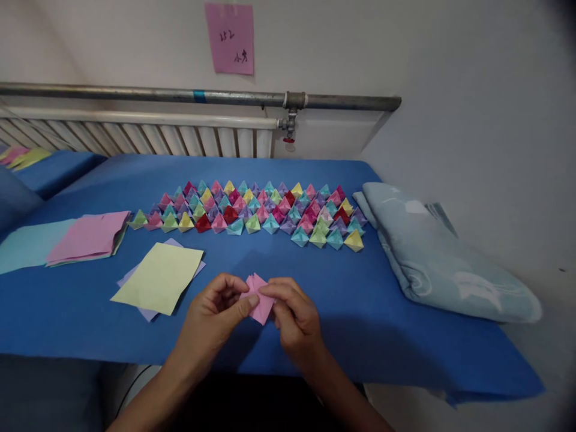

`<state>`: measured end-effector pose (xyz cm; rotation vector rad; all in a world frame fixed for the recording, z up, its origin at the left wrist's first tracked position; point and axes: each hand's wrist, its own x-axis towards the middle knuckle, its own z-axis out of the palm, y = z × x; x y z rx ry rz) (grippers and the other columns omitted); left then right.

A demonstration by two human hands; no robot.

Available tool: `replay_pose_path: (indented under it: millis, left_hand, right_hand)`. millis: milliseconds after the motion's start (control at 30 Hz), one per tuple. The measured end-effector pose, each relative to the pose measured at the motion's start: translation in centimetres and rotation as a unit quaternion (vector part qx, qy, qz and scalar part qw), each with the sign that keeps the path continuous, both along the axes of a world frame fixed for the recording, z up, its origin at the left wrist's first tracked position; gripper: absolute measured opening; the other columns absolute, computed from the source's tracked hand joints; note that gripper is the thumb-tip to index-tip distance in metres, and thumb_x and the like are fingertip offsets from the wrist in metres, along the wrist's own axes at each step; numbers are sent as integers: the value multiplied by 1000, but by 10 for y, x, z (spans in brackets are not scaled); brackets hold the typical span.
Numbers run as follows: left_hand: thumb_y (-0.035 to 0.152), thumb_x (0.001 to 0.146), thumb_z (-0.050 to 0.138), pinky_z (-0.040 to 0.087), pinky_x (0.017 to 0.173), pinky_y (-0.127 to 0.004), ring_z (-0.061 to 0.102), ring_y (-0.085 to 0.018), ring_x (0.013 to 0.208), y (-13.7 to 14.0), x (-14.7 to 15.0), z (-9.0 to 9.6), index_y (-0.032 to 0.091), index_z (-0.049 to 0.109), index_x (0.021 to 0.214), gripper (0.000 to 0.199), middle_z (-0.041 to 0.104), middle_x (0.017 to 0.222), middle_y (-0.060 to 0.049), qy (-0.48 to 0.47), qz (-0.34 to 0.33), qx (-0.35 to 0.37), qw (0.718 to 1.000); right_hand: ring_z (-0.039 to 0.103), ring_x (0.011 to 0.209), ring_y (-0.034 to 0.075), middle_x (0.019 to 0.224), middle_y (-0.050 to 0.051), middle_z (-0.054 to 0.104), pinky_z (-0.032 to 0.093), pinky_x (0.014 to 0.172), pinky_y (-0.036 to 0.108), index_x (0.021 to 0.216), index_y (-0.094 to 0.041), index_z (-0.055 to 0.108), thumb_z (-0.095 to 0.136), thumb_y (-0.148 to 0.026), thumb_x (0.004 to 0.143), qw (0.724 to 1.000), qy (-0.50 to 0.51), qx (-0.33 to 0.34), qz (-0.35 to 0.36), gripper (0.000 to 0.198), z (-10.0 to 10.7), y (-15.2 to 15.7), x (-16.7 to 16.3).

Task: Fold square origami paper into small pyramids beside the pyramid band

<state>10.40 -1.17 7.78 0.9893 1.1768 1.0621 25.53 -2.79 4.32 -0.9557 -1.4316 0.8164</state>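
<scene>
Between my two hands, above the near part of the blue-covered table (360, 288), is a small piece of folded pink paper (262, 309). My left hand (218, 306) pinches its left side, with the thumb lying across the front. At the right side my right hand (294, 312) grips it between thumb and forefinger. Creases run over the paper, and two small points stick up at its top. Beyond the hands stand rows of folded paper boats (270, 224) in many colours. Left of my hands lie a pale yellow square sheet (159, 277) and, partly under it, a purple sheet (148, 313).
Stacked pink paper (90, 237) overlaps light blue paper (33, 243) at the far left. A folded pale blue-green blanket (441, 258) lies on the right. Behind the table are a radiator (189, 141) and a metal pipe (135, 93). A pink note (230, 39) hangs on the wall.
</scene>
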Motion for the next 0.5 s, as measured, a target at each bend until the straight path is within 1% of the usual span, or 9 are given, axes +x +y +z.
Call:
replay_pose_path:
  millis: [100, 167, 233, 300, 400, 500]
  left_hand:
    - [28, 59, 84, 47, 61, -14, 58, -7, 65, 1, -1, 0, 18, 61, 76, 30, 63, 69, 6, 3, 25, -6, 1000]
    - [28, 58, 84, 48, 62, -15, 61, -8, 66, 2, -1, 0, 18, 59, 78, 34, 65, 70, 6, 1, 32, -10, 999]
    - [29, 59, 83, 49, 62, -17, 63, -9, 67, 2, 0, 0, 18, 57, 83, 37, 68, 71, 5, -2, 25, -16, 1000]
    - [30, 62, 82, 50, 64, -19, 64, -10, 66, 2, 0, -1, 19, 55, 92, 41, 70, 73, 4, -3, 9, -19, 1000]
    - [30, 68, 79, 50, 67, -21, 66, -12, 68, 1, 0, -1, 20, 54, 105, 46, 72, 74, 2, 13, -19, -12, 1000]
    - [31, 69, 78, 51, 69, -22, 67, -13, 72, 0, -1, 0, 19, 58, 102, 40, 73, 78, 0, 24, -40, -10, 999]
  right_hand:
    - [60, 80, 14, 99, 2, 63, 49, 71, 27, 97, -27, 70, 49, -12, 84, 996, 37, -61, 44, 29, 2, 0, 4]
    - [59, 79, 14, 101, 1, 64, 48, 69, 26, 105, -28, 68, 53, -17, 82, 989, 81, -113, 55, 29, 4, 1, 6]
    - [59, 81, 15, 100, 1, 66, 48, 69, 26, 111, -27, 64, 55, -25, 84, 979, 103, -171, 35, 29, 7, 3, 5]
    - [60, 80, 15, 92, 1, 66, 48, 70, 27, 105, -25, 64, 57, -32, 85, 972, 91, -214, 15, 23, 11, 6, 2]
    - [58, 70, 14, 76, -1, 63, 47, 67, 25, 86, -22, 65, 61, -37, 84, 970, 67, -231, 27, 15, 15, 9, -2]
    - [54, 65, 12, 70, -2, 61, 46, 62, 23, 77, -21, 65, 63, -36, 84, 976, 49, -212, 19, 17, 14, 9, -3]
